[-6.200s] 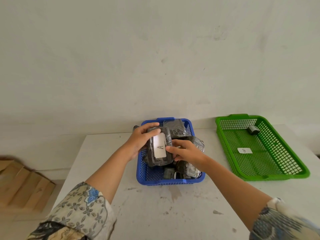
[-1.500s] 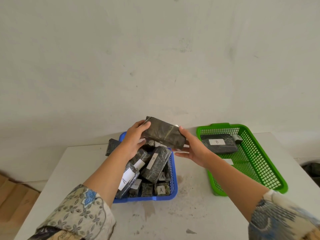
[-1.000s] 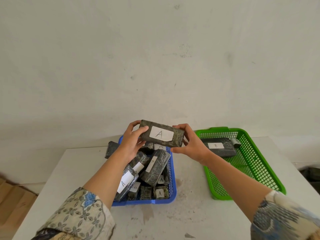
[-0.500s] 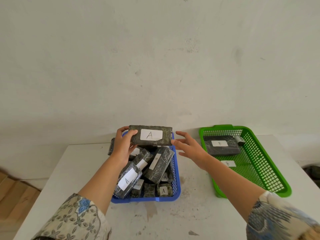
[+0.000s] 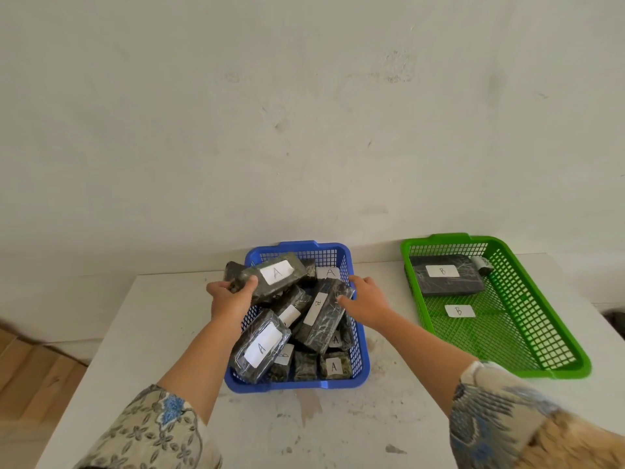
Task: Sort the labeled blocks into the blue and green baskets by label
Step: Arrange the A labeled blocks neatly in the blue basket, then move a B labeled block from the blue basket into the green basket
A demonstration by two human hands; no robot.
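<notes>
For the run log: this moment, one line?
left hand: grips A block at blue basket | right hand: open, at B block | green basket: big B slab

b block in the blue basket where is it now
Head view: the b block lies tilted atop the pile at the right of the blue basket, just beside the right hand.

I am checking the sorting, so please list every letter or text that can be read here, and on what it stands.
"A": held block, in the left hand.
"A": back label, blue basket.
"B": long block, by the right hand.
"A": wrapped block, front left.
"A": front small block.
"A": small block behind it.
"B": large block, green basket.
"B": loose label, same basket.
Unreadable: corner block there.
Other blue-basket labels: hidden or blurred.
</notes>
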